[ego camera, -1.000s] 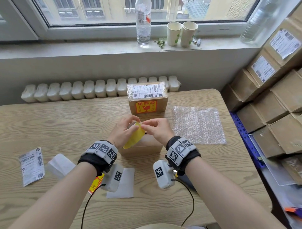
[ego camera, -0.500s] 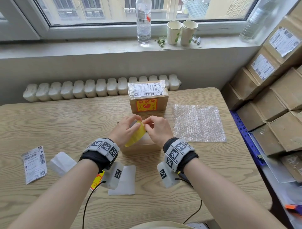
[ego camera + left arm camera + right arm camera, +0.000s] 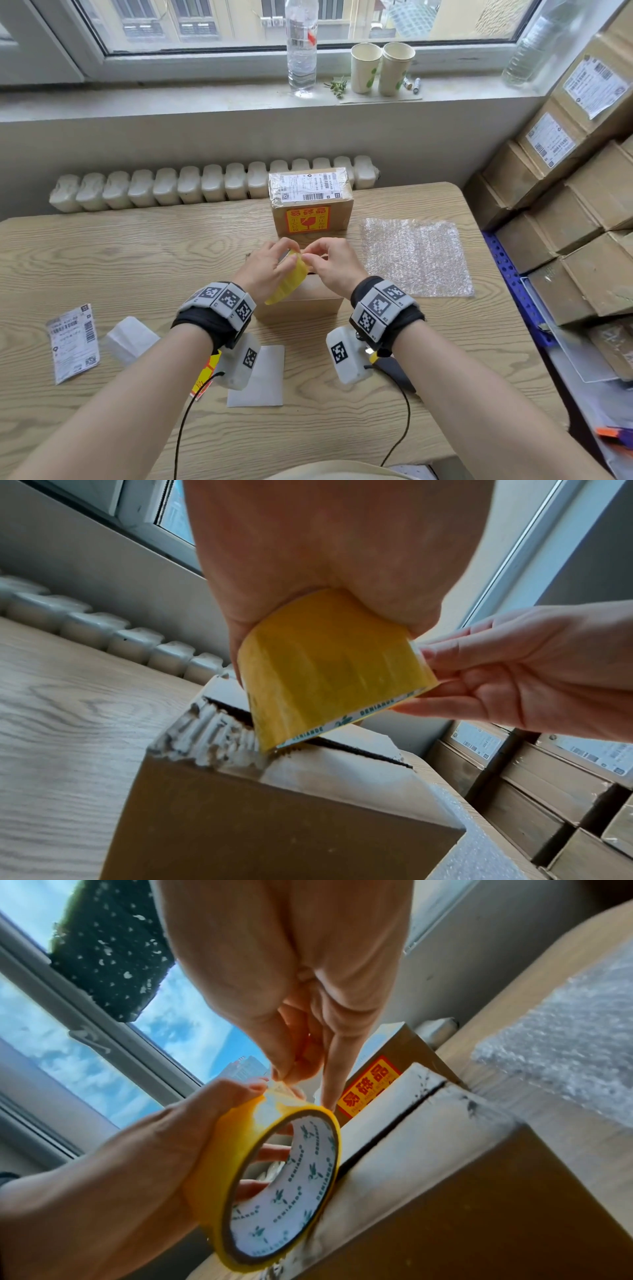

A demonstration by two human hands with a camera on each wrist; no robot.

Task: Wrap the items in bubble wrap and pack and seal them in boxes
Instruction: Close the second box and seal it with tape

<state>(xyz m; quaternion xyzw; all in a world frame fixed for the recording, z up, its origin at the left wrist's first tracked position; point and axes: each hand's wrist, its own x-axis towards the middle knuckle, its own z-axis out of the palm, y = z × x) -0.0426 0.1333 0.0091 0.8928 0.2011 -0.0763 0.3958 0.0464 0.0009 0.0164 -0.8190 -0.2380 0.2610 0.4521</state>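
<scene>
**Two hands working one tape roll over an unsealed box**

The left hand [image 3: 266, 270] is gripping one yellow tape roll [image 3: 274, 1183], fingers curled through its core, just above the open seam of one brown box [image 3: 274, 818]. The right hand [image 3: 334, 263] is pinching the tape's loose end [image 3: 281, 1089] at the roll's top. Behind sits one sealed, labelled box [image 3: 310, 202]; one bubble wrap sheet [image 3: 416, 257] is lying on the table [image 3: 120, 257]. Two paper cups [image 3: 380, 66] are standing on the sill.

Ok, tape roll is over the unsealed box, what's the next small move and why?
Probably peel the free end loose. The left hand grips the yellow tape roll over the brown cardboard box, whose top flaps are closed with an untaped seam. The right hand pinches at the roll's edge, where a short bit of tape looks lifted.
</scene>
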